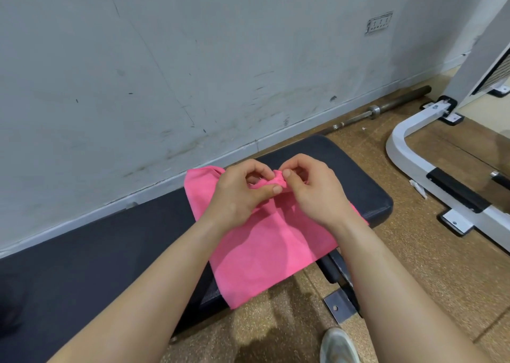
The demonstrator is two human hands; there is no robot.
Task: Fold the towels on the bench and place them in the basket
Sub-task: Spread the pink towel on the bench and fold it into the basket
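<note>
Flooring [276,335] of speckled brown lies nearest you, and the toe of your grey shoe [338,346] rests on it, below your grip and a little to its right. Between the shoe and your hands, the bench's dark metal foot [340,304] stands on that floor.

The pink towel [265,252] is spread across the black padded bench [110,252] directly under your grip, and its near corner hangs over the pad's front edge. Your left hand [240,194] and right hand [311,189] sit close together at the towel's far edge. Each pinches the same small bunched fold of cloth between thumb and fingers.

The bench pad runs well off to the left of your grip and ends just to its right. Beyond your hands rises a scuffed grey wall [165,73] with a pale skirting along its base. Further right of your grip, a barbell [386,106] lies on the floor against that skirting. A white machine frame [408,155] curves across the floor well to the right. An outlet plate [379,23] sits high on the wall.
</note>
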